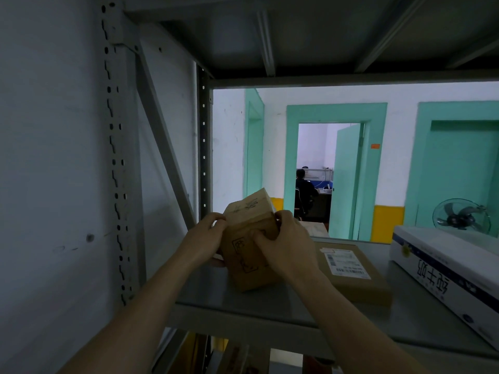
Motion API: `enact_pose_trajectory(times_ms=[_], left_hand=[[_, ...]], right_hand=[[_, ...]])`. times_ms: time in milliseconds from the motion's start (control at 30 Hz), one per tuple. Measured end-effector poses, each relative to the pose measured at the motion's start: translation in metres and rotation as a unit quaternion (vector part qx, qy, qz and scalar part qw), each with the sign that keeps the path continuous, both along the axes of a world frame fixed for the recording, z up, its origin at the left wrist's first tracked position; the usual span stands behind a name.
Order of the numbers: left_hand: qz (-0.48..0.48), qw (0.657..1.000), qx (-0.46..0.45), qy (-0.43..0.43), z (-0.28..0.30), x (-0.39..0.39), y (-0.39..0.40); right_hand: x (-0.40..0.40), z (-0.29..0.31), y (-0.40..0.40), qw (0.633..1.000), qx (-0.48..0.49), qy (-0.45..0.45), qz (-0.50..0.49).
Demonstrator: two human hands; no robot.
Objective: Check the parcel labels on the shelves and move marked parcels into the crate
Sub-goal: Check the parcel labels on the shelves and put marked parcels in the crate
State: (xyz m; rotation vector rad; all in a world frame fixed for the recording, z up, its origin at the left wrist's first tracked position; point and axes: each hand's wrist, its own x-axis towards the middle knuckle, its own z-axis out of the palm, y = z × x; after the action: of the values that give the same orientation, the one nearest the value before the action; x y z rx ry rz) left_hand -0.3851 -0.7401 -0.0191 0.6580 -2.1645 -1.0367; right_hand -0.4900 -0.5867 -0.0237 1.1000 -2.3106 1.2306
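Both hands grip the small cardboard box (pixel 249 247) tilted on the shelf (pixel 283 306): left hand (pixel 206 242) fingers (pixel 216 218) curl over its left edge, right hand (pixel 283 244) fingers (pixel 263 237) wrap its front. It seems light and stiff; opposite sides suit holding.

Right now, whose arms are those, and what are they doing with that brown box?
Those are a person's own arms. A camera worn on their head looks forward and down, so you see what they see. The left hand and right hand hold a small cardboard parcel, tipped up on a grey metal shelf, probably to look for a mark. Beside it lies a flat brown parcel with a white label, and a long white box sits further right. Behind stands a fan.
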Motion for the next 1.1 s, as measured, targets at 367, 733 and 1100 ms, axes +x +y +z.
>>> enact_pose_trajectory(times_ms=[367, 733, 1100], left_hand=[[0.026, 0.994, -0.085, -0.060, 0.012, 0.002, 0.000], [-0.014, 0.994, 0.055, -0.089, 0.007, 0.000, -0.014], [0.005, 0.985, 0.140, -0.105, 0.021, -0.018, -0.021]], right_hand=[[0.000, 0.004, 0.001, 0.992, -0.030, 0.085, 0.084], [-0.015, 0.007, -0.009, 1.000, 0.008, -0.010, 0.026], [-0.028, 0.034, -0.019, 0.965, 0.093, -0.228, 0.084]])
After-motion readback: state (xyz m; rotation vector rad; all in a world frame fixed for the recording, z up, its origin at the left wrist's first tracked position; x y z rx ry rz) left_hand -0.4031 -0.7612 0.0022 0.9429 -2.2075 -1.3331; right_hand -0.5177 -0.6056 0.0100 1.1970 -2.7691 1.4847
